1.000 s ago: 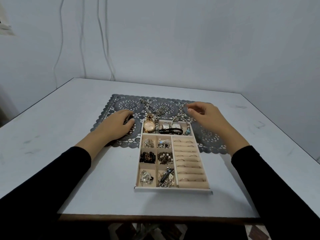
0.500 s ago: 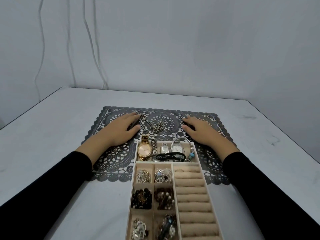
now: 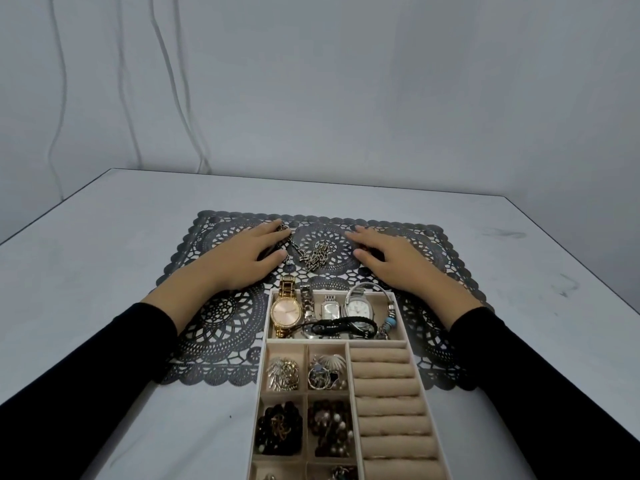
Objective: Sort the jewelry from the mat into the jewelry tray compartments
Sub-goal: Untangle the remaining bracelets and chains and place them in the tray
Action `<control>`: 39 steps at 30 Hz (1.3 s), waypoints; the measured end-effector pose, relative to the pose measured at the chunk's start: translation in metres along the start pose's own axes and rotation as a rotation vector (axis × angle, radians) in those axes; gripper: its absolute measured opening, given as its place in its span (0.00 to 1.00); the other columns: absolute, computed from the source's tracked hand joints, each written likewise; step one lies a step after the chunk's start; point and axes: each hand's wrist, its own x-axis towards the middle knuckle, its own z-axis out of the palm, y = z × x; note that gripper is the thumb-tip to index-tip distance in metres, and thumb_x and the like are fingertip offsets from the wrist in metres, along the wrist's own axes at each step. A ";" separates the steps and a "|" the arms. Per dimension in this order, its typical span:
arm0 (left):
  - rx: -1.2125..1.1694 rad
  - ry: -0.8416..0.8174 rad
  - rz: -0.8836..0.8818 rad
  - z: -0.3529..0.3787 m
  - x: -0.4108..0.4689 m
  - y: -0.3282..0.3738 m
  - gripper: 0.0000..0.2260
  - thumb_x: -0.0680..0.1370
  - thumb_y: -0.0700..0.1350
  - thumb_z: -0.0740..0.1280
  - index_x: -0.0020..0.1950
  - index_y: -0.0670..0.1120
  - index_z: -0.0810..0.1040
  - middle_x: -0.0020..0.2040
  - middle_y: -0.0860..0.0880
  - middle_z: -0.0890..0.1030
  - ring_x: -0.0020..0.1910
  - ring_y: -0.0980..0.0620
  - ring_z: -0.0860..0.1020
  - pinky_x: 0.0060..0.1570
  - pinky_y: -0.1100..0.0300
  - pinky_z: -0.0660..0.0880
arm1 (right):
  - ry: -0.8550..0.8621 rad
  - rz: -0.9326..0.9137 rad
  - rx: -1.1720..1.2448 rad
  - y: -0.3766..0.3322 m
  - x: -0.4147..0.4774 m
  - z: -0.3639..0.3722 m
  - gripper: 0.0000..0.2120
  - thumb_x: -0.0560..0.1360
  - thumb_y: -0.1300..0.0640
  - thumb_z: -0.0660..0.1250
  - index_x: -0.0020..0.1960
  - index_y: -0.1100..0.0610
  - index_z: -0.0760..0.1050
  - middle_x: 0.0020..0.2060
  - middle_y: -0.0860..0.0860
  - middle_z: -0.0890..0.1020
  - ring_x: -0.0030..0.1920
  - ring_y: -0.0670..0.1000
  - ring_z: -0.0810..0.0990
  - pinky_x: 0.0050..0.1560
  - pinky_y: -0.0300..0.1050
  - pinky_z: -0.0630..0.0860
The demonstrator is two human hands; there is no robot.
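Note:
A dark lace mat (image 3: 221, 323) lies on the pale table. One chunky metal chain (image 3: 311, 254) rests on the mat's far middle. My left hand (image 3: 249, 258) lies flat on the mat just left of the chain, its fingertips touching the chain's far end. My right hand (image 3: 391, 261) lies flat to the right of the chain, apart from it, fingers slightly spread. The beige jewelry tray (image 3: 264, 372) overlaps the mat's near edge. Its far compartment holds a gold watch (image 3: 285, 311), two silver watches, a black cord bracelet (image 3: 343, 327) and a beaded bracelet.
Small square compartments on the tray's left hold earrings (image 3: 284, 374) and dark beads (image 3: 278, 429). Padded ring rolls (image 3: 384, 386) fill its right side. The tray runs past the bottom of the frame. White cables (image 3: 173, 81) hang on the wall behind the table.
Both hands have slid forward over the mat to either side of the chain; the left hand now touches its end. The view has tilted, so the tray sits lower in the frame.

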 end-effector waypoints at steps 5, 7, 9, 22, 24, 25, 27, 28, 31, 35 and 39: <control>0.009 -0.012 -0.011 0.000 0.004 -0.001 0.25 0.82 0.59 0.53 0.79 0.59 0.55 0.80 0.57 0.51 0.78 0.53 0.53 0.76 0.53 0.51 | -0.096 -0.146 0.088 -0.012 0.012 0.006 0.18 0.80 0.55 0.61 0.67 0.39 0.70 0.72 0.43 0.67 0.73 0.45 0.63 0.75 0.49 0.59; 0.014 -0.007 -0.012 0.001 0.005 -0.001 0.25 0.82 0.59 0.53 0.79 0.58 0.54 0.80 0.57 0.51 0.79 0.53 0.52 0.76 0.53 0.51 | -0.102 -0.161 0.091 -0.014 0.016 0.008 0.18 0.80 0.56 0.61 0.67 0.40 0.71 0.70 0.43 0.69 0.73 0.44 0.63 0.75 0.47 0.58; 0.012 0.004 -0.013 0.002 0.007 -0.002 0.25 0.83 0.58 0.53 0.79 0.58 0.54 0.80 0.57 0.51 0.79 0.54 0.52 0.76 0.53 0.51 | -0.088 -0.150 0.094 -0.013 0.018 0.008 0.17 0.80 0.54 0.61 0.67 0.41 0.72 0.69 0.43 0.71 0.73 0.43 0.63 0.74 0.46 0.59; -0.153 0.266 0.157 -0.003 -0.004 0.006 0.15 0.79 0.47 0.68 0.65 0.55 0.78 0.68 0.59 0.74 0.61 0.66 0.75 0.55 0.69 0.74 | 0.074 -0.091 0.089 -0.004 0.009 0.003 0.18 0.80 0.60 0.61 0.67 0.48 0.74 0.67 0.45 0.74 0.69 0.42 0.67 0.68 0.35 0.59; -0.172 0.261 0.170 -0.003 -0.006 0.007 0.12 0.78 0.44 0.69 0.61 0.53 0.81 0.63 0.58 0.78 0.55 0.69 0.76 0.47 0.77 0.71 | 0.010 -0.119 0.081 -0.006 0.011 0.007 0.20 0.80 0.63 0.58 0.67 0.48 0.73 0.69 0.46 0.71 0.72 0.44 0.64 0.72 0.38 0.57; -0.188 0.257 0.172 -0.002 -0.005 0.006 0.11 0.78 0.45 0.69 0.59 0.54 0.82 0.61 0.58 0.79 0.52 0.67 0.79 0.48 0.74 0.73 | -0.005 -0.122 0.069 -0.006 0.012 0.008 0.20 0.80 0.64 0.57 0.67 0.49 0.74 0.69 0.46 0.71 0.73 0.45 0.63 0.74 0.41 0.56; -0.212 0.241 0.153 -0.001 -0.007 0.005 0.10 0.78 0.46 0.69 0.57 0.58 0.82 0.59 0.61 0.80 0.49 0.55 0.83 0.49 0.58 0.80 | 0.013 -0.107 0.048 -0.004 0.013 0.008 0.19 0.79 0.64 0.57 0.66 0.50 0.75 0.69 0.47 0.72 0.73 0.47 0.64 0.75 0.46 0.57; -0.213 0.234 0.145 -0.001 -0.007 0.004 0.10 0.78 0.47 0.69 0.57 0.59 0.82 0.59 0.61 0.80 0.49 0.52 0.84 0.49 0.54 0.80 | 0.036 -0.093 0.037 -0.002 0.012 0.007 0.19 0.79 0.64 0.57 0.66 0.51 0.75 0.69 0.48 0.72 0.72 0.48 0.65 0.75 0.47 0.57; -0.213 0.215 0.137 0.000 -0.009 0.005 0.10 0.78 0.49 0.69 0.59 0.56 0.82 0.62 0.58 0.80 0.61 0.61 0.77 0.63 0.60 0.73 | 0.114 -0.056 0.049 0.004 0.012 0.004 0.18 0.78 0.64 0.60 0.64 0.53 0.77 0.66 0.50 0.75 0.69 0.48 0.70 0.72 0.43 0.62; -0.254 0.209 0.078 0.001 -0.007 0.008 0.09 0.77 0.52 0.70 0.57 0.59 0.82 0.63 0.59 0.79 0.50 0.52 0.84 0.52 0.55 0.80 | 0.179 -0.059 0.140 -0.002 0.015 0.003 0.13 0.78 0.59 0.65 0.61 0.51 0.79 0.62 0.47 0.79 0.55 0.43 0.77 0.60 0.41 0.72; -0.226 0.266 0.044 0.004 -0.001 0.014 0.09 0.77 0.50 0.70 0.55 0.55 0.84 0.61 0.59 0.80 0.28 0.65 0.75 0.32 0.73 0.71 | 0.195 -0.085 0.166 -0.012 0.025 0.007 0.10 0.76 0.56 0.68 0.57 0.52 0.81 0.55 0.47 0.82 0.56 0.43 0.77 0.60 0.37 0.69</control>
